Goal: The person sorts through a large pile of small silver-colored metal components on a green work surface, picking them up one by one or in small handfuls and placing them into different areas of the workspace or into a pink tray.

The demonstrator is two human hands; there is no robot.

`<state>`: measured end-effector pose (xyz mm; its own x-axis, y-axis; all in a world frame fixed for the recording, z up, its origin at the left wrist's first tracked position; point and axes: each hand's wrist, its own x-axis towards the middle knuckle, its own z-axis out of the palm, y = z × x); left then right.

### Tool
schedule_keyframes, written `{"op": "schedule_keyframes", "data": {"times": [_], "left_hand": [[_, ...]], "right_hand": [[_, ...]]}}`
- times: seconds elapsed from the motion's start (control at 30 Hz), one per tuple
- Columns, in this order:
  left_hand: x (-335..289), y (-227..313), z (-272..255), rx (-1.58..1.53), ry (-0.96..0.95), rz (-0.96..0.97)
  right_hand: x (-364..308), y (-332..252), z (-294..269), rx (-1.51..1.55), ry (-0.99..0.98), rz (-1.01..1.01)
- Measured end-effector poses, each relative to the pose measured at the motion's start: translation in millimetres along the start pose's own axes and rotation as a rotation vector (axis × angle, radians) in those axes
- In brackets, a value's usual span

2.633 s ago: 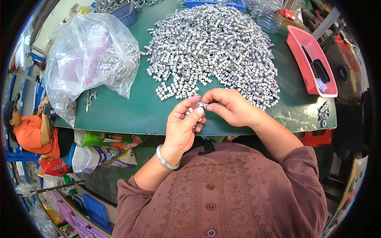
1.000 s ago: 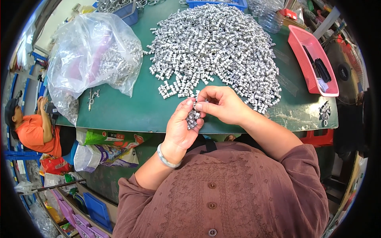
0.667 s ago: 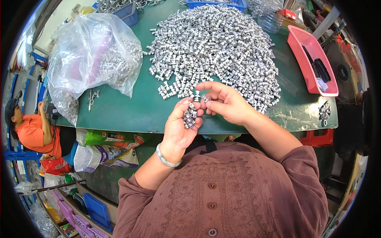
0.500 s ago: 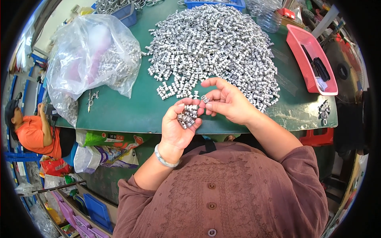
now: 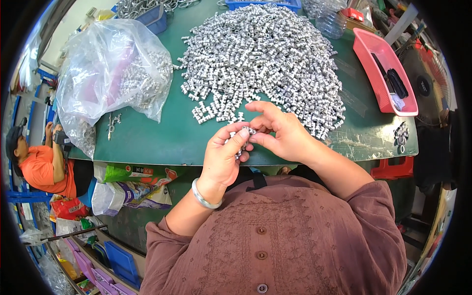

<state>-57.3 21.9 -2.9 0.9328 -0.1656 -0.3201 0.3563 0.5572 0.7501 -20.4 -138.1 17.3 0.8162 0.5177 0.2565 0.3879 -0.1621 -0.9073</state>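
Note:
A large heap of small silvery metal parts (image 5: 260, 54), ringed and ribbed, covers the middle of the green table (image 5: 142, 140). In front of it, close to the table's near edge, my left hand (image 5: 227, 152) is closed around several of these small metal parts (image 5: 238, 153), its thumb lying over them. My right hand (image 5: 285, 135) meets it from the right. Its thumb and index finger pinch a small metal part (image 5: 250, 130) at the left fingertips, while another finger is raised. The fingers hide much of what both hands hold.
A clear plastic bag (image 5: 113, 69) with more metal parts stands at left. A pink basket (image 5: 381, 64) holds dark items at right. Dark rings (image 5: 401, 135) lie near the right corner. Blue trays (image 5: 152, 19) sit at the back. A person in orange (image 5: 46, 164) works at far left.
My left hand has turned inward and its thumb has folded over the metal parts, which lay exposed in the palm before. My right fingers have come against the left thumb.

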Motion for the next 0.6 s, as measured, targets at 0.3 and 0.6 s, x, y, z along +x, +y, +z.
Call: {"op": "schedule_keyframes", "data": {"times": [0.3,0.6], "left_hand": [[6.6,-2.1,-14.7,-0.426,-0.019,-0.197],[4.0,2.2,-24.1,-0.533,-0.094,-0.172]], "right_hand": [[17.2,20.5,-9.2,-0.365,0.009,-0.053],[38.7,29.1,4.1,-0.784,-0.141,-0.184]]}}
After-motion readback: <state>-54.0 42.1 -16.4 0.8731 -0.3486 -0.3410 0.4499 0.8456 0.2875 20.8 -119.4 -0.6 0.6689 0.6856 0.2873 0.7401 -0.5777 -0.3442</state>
